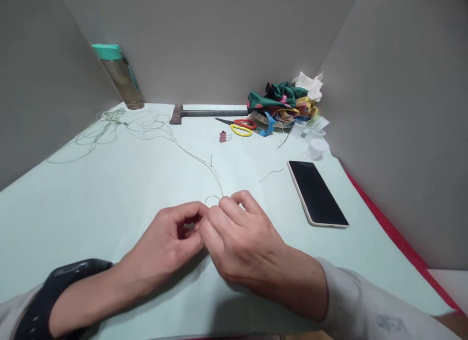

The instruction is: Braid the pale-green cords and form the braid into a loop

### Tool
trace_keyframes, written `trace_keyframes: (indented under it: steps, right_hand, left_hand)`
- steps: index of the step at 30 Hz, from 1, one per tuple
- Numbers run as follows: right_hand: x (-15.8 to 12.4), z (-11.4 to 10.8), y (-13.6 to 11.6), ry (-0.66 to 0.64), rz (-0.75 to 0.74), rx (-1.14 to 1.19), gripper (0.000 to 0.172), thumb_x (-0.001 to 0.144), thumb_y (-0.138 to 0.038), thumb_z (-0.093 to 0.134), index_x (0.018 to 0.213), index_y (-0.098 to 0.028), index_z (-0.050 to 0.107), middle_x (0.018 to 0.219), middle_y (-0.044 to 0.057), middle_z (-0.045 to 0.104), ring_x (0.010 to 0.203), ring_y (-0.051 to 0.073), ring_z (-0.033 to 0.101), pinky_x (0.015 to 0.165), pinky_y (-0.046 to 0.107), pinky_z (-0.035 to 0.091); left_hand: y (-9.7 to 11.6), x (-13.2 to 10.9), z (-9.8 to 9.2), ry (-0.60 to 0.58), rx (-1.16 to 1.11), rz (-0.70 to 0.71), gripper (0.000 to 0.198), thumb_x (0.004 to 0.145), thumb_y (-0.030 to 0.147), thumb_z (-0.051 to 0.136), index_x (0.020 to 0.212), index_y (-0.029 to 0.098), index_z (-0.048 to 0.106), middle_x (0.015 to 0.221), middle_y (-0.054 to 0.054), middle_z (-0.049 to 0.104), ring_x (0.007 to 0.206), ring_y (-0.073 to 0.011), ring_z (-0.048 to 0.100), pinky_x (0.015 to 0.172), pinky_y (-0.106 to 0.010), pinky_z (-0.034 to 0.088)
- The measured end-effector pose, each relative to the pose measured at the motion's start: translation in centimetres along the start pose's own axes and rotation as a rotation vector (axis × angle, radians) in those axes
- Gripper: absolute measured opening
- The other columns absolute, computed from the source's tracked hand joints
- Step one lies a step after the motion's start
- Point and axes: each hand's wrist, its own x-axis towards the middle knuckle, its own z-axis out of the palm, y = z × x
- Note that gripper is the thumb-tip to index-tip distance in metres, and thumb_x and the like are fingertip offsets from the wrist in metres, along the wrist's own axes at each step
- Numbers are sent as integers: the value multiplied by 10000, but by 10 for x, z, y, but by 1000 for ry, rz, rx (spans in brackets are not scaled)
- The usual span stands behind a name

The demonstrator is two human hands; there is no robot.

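Where the thread (197, 159) ends is hidden: it runs in behind the right hand (241, 245) and left hand (166, 245), fingertips pressed together over it, so the grip itself can't be read. Both forearms cut off by bottom edge. Fabric pile (283, 103) too jumbled to tell pieces apart. Small clip (223, 136) too tiny for detail. Bottle (120, 76) contents unclear.

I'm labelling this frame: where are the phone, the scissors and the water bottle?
phone (317, 193), head view, middle of its dark screen.
scissors (241, 129), head view, on the yellow handle loop.
water bottle (122, 81), head view, on its clear body.
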Motion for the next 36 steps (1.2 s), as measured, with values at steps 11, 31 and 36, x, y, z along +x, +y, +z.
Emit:
trace_keyframes:
  steps: [11, 31, 36]
  right_hand:
    - [-5, 1, 12, -96, 21, 189, 164, 951, -93, 495, 881, -153, 630, 802, 61, 598, 752, 230, 453, 746, 403, 376]
    - [-3, -19, 41, -159, 442, 918, 321, 983, -58, 503, 1216, -249, 611, 1307, 14, 698, 1186, 178, 656, 1030, 331, 521]
    - [-1, -15, 41, -269, 440, 1060, 140, 1071, -306, 524, 1117, -231, 633, 1108, 14, 729, 1001, 163, 690, 883, 301, 549]
  left_hand:
    - [-1, 0, -5, -174, -328, -124, 81, 816, 231, 720, 768, 181, 678, 589, 41, 554, 496, -82, 449, 479, -197, 355]
    - [19, -5, -18, -92, -455, -235, 139, 815, 363, 856, 816, 234, 804, 501, 23, 558, 398, -82, 446, 342, -176, 304]
    - [9, -12, -21, -94, -350, -210, 142, 884, 402, 815, 920, 264, 815, 481, 42, 566, 420, -72, 500, 385, -156, 347]
